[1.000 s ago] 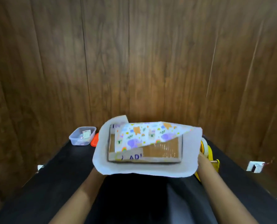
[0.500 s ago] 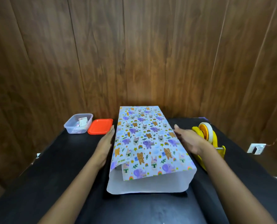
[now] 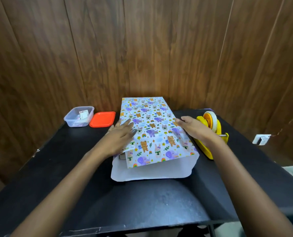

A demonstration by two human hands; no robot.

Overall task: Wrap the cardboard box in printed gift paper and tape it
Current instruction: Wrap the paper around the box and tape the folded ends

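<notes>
Far left on tabletop [image 3: 56, 168]: clear tub [image 3: 79, 116] with small items inside, orange lid [image 3: 102, 119] just beside it. Well apart from the work, no obstruction.

Left grip [image 3: 121, 135]: open flat, fingers straight, pressing gift paper [image 3: 151, 127] at its left edge, holding nothing.

Cardboard box [image 3: 122, 156]: mid-tabletop under the paper, visible only as a near-left corner.

Paper judged thin, light, springy, prone to slide or tear; box judged stiff. Best held by pressing the overlap atop the box, not by the loose white near flap.

Right grip [image 3: 195, 130]: open, fingers relaxed, touching the paper's right edge.

Tape dispenser [image 3: 204, 149]: just right, below the wrist, likely to get bumped.
</notes>
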